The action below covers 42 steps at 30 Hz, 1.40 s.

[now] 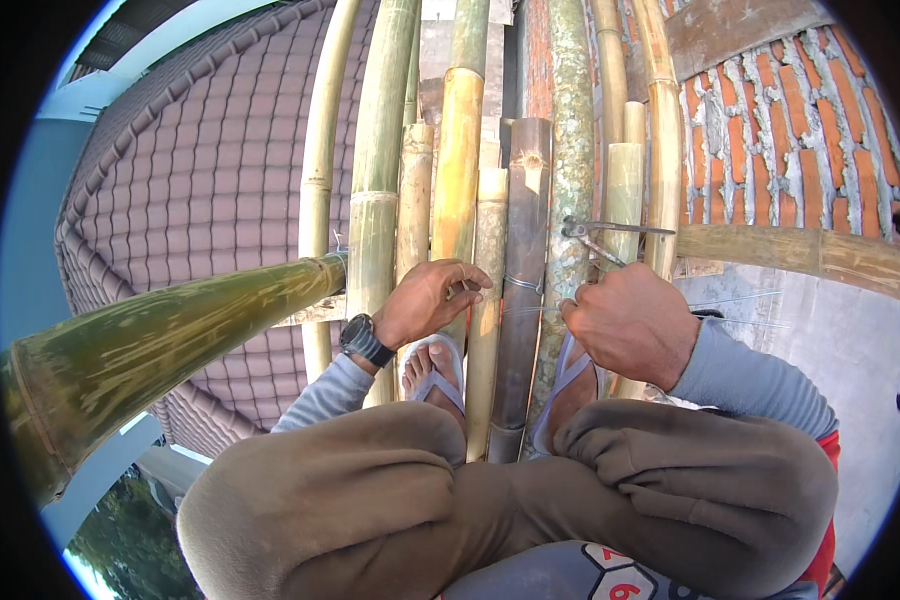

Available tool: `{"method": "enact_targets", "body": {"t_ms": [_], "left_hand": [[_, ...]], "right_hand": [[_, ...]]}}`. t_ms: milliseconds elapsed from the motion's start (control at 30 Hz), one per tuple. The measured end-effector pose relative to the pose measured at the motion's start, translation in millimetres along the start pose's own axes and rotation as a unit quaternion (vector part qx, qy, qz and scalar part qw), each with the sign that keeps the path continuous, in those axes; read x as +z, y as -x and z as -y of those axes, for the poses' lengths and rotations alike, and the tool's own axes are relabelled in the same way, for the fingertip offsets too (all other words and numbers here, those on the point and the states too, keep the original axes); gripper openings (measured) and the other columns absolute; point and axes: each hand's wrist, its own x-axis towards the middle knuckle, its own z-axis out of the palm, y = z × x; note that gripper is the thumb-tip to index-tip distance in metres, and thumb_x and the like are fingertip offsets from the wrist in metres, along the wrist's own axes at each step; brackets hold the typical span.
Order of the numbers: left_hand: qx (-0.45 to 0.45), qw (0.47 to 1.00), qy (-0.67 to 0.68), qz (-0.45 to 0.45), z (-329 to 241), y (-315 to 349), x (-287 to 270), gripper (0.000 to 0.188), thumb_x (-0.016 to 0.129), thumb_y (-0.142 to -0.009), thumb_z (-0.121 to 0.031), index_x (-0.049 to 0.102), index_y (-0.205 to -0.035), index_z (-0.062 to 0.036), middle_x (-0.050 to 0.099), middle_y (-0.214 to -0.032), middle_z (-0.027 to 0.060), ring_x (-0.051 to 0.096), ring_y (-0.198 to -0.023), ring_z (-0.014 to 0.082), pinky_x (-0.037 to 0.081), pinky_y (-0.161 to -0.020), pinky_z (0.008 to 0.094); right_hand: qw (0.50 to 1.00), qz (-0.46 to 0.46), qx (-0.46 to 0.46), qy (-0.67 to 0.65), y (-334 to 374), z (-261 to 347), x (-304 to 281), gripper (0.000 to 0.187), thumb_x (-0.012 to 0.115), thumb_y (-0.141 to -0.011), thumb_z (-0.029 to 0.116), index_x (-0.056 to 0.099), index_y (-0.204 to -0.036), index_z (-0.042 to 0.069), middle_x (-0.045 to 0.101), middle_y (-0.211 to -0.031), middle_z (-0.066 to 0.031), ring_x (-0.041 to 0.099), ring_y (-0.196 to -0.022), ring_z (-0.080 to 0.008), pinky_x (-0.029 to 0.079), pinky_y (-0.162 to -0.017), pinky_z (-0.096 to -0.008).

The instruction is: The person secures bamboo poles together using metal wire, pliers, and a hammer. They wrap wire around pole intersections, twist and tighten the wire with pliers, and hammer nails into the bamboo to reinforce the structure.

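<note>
1. Two bare hands, left hand (435, 297) and right hand (630, 325), held low over a row of upright-running bamboo poles (373, 180); sandalled feet (435, 375) planted among the poles, knees bent wide.
2. Left: bent at the wrist, thumb and fingers loosely curled, just over a short pale pole (490, 225). Touching it, or pinching a fine wire end: cannot tell.
3. Right: clenched around one handle of a pincer-like metal tool (578, 230). Tool head over or against a speckled pole (572, 140), other handle sticking out to the right, so apparently spread. Wire inside the fist as well: cannot tell.
4. Between the hands, a thin wire loop (523, 286) around a dark pole (527, 200). Beyond the right wrist, loose wire strands (745, 299); joined to the loop or separate, cannot tell.
5. Step in hand, by judgement: wire binding at the dark pole, seemingly partway, with loop in place and strands loose.
6. Next move, by judgement: calls for steady left fingers near the loop, and a turn of the right wrist to bring the tool head onto wire without slipping.
7. At left, a thick green bamboo (170, 340) above a tiled roof (210, 170); at right, a brick wall (790, 135).
</note>
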Motion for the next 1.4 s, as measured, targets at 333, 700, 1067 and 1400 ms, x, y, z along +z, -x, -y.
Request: {"method": "enact_targets", "body": {"t_ms": [333,700,1067,1400], "left_hand": [[0.005,0.993,-0.03,0.11,2.3,11.7,30.4,0.025,0.076,-0.09,-0.019,0.074,-0.113,-0.0101,0.075,-0.104,0.0118,0.073,-0.087,0.0283,0.058,-0.079,0.0387],[0.166,0.964,-0.187,0.091,20.3,45.1,104.5,0.029,0.062,-0.092,-0.012,0.064,-0.121,-0.0072,0.064,-0.109,0.0116,0.066,-0.103,0.0319,0.055,-0.088,0.0423],[0.064,0.986,-0.153,-0.008,8.9,37.0,109.0,0.025,0.062,-0.088,-0.007,0.056,-0.111,-0.0033,0.062,-0.109,0.0175,0.065,-0.103,0.0373,0.055,-0.087,0.0456],[0.104,0.987,-0.098,-0.071,15.0,31.6,107.0,0.03,0.07,-0.086,-0.013,0.065,-0.115,-0.0073,0.063,-0.119,0.0121,0.061,-0.115,0.0342,0.05,-0.1,0.0439]], "right_hand": [[0.991,0.043,-0.123,-0.03,-8.4,64.7,1.5,0.011,0.07,-0.078,0.018,0.074,-0.068,0.015,0.071,-0.069,-0.0019,0.073,-0.071,-0.0223,0.052,-0.053,-0.0383],[0.987,0.049,-0.123,-0.091,-6.8,70.0,22.6,0.008,0.07,-0.078,0.017,0.077,-0.073,0.014,0.073,-0.073,-0.0043,0.075,-0.074,-0.0226,0.056,-0.057,-0.0382],[0.989,0.002,-0.147,0.001,-11.5,49.8,14.3,0.014,0.071,-0.076,0.02,0.07,-0.062,0.016,0.066,-0.063,0.0002,0.068,-0.067,-0.0175,0.042,-0.053,-0.0362],[0.994,-0.002,-0.109,0.015,-44.9,56.9,86.9,0.015,0.066,-0.084,0.021,0.076,-0.074,0.021,0.068,-0.073,0.0038,0.066,-0.069,-0.0153,0.038,-0.047,-0.0384]]}}
